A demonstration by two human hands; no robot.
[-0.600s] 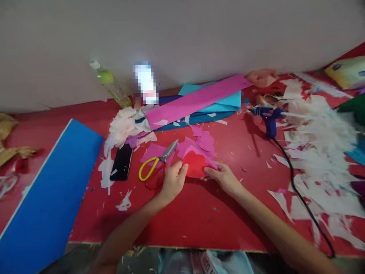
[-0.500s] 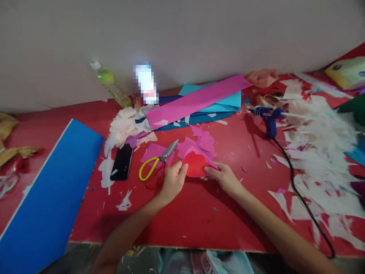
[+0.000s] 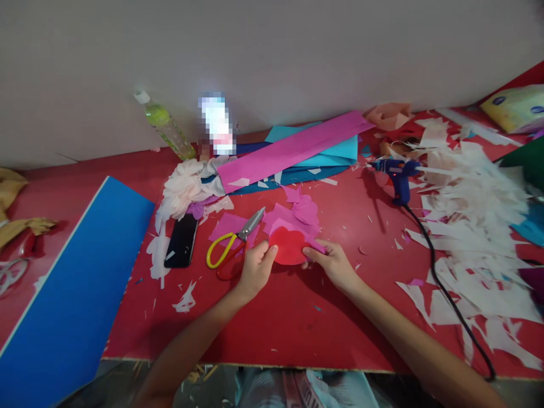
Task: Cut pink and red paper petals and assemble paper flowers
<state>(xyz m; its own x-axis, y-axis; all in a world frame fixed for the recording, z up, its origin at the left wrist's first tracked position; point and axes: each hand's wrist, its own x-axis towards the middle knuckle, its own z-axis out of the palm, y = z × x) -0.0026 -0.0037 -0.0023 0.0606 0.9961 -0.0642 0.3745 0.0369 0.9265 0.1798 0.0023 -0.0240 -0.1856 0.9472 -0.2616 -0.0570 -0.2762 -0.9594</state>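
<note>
The left hand is closed in a pinch, thumb on top, on the left edge of the red piece; the right hand pinches its right edge, with a bit of a pink piece showing at the fingertips; the red piece is just right of the scissors, scalloped along its far edge, and shades the table beneath.

The scissors lie with blades pointing away from the person, their red handle crowding in just beside the left hand; pink scraps lie right of the scissors, beyond the red piece, and a pink square is partly under the scissors.

Left of the scissors is a black phone, with a torn white scrap nearer the person; farther left, a blue board takes up much of that side; beyond the scissors to the left are a pale flower and a tilted bottle by the wall.

Straight beyond the scissors, a pink strip lies slantwise over a cyan sheet, with a bright pixelated screen left of them; well right of the scissors is a blue glue gun, its black cord running nearer the person across white scraps; farthest right of the scissors, by the wall, is a yellow pack.
</note>
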